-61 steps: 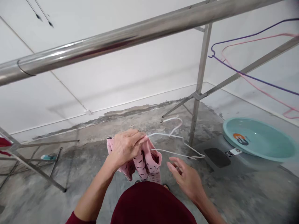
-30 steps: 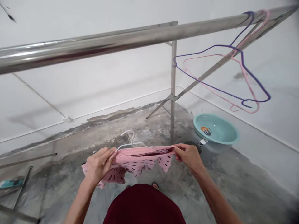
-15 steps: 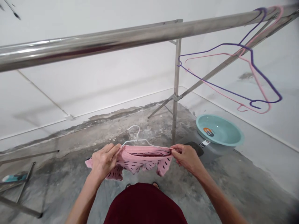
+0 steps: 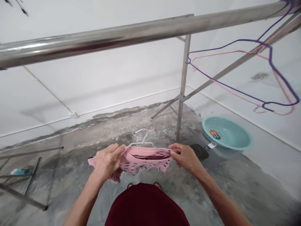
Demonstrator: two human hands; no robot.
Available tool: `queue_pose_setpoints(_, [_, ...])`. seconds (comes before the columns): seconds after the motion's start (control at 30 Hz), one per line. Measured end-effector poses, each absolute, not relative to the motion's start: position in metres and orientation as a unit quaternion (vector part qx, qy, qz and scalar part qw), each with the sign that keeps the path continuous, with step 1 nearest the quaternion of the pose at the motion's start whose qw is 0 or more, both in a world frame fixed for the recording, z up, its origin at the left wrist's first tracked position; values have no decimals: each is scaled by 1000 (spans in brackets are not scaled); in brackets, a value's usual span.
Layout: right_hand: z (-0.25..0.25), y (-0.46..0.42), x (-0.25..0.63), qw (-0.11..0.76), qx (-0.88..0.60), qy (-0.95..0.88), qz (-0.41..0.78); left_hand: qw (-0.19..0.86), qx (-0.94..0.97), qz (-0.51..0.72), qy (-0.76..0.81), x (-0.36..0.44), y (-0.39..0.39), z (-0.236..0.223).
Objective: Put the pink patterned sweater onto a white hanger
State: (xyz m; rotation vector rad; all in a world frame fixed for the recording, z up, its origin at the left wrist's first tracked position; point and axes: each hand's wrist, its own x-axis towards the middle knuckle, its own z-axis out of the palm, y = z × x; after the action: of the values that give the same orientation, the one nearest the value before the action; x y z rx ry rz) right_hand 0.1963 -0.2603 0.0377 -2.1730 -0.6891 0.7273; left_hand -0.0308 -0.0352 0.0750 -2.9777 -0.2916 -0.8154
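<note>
Pink patterned top up front now, below the steel rail and on its near side, well apart from it, bunched over the floor. The white hanger sits partly inside the ribbed opening, hook up, under the rail too.

And the grip: left hand closed on one end of the opening, right hand pinching the other between thumb and fingers, the edge stretched between them. Looks light, soft and floppy, a bit stretchy, nothing fragile; the ribbed edge seems the best place to hold, one hand at each end. The hanger looks thin yet stiff, probably smooth enough to slide against the cloth.

Down below, the floor is grey, stained and rough, with a crumbling edge beyond the rail, where the white wall rises. Towards the rail's right end, a purple hanger and a pink hanger hang beneath it; lower still, a turquoise basin.
</note>
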Motion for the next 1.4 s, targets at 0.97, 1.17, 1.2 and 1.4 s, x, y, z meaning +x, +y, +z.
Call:
queue_pose_setpoints(0.97, [66,-286,210,608,-643,-266,383,-314,-830,-394,-240,-65,28,107])
queue_pose_setpoints(1.17, [77,-289,221,600,-674,-307,303,-291,-875,-338,-188,-64,27,105])
queue_pose_setpoints(1.2, [80,-289,221,600,-680,-318,279,-283,-883,-327,-181,-63,26,106])
queue_pose_setpoints(1.4, [94,-278,211,557,-699,-390,220,-263,-873,-364,-192,-56,15,107])
